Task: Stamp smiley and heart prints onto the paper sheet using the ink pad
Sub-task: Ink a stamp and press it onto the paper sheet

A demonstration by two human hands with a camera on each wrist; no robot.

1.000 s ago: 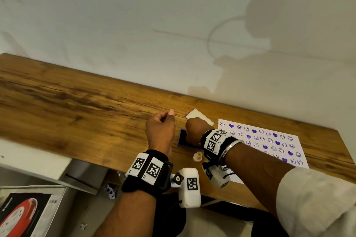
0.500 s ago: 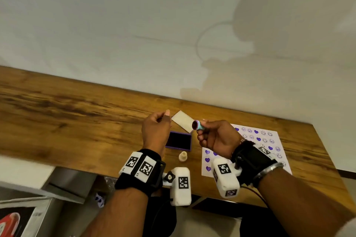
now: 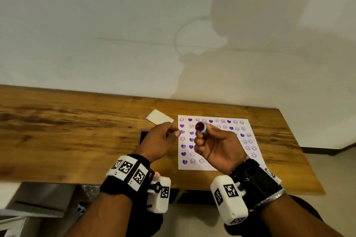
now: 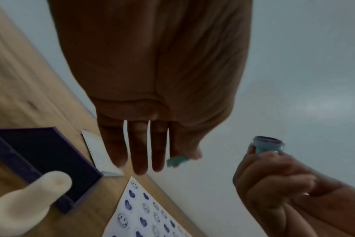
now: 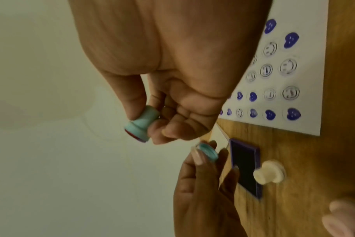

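My right hand (image 3: 201,136) grips a small teal stamp (image 3: 201,127) above the paper sheet (image 3: 209,165), its purple-inked face turned up toward me. The sheet lies on the wooden table (image 3: 77,131) and carries several purple heart and smiley prints. My left hand (image 3: 174,133), just left of the stamp, pinches a small teal cap (image 5: 208,152) between thumb and forefinger. The open purple ink pad (image 4: 40,160) lies on the table under the left hand, mostly hidden in the head view.
A cream stamp (image 5: 270,174) stands beside the ink pad, toward the table's near edge. A white card-like lid (image 3: 159,116) lies behind the pad. A pinkish object (image 5: 344,218) sits near the front edge. The wall rises straight behind the table.
My right hand lifted the teal stamp off the ink pad, carried it right over the sheet and turned its face up. The left hand followed rightward with the cap.
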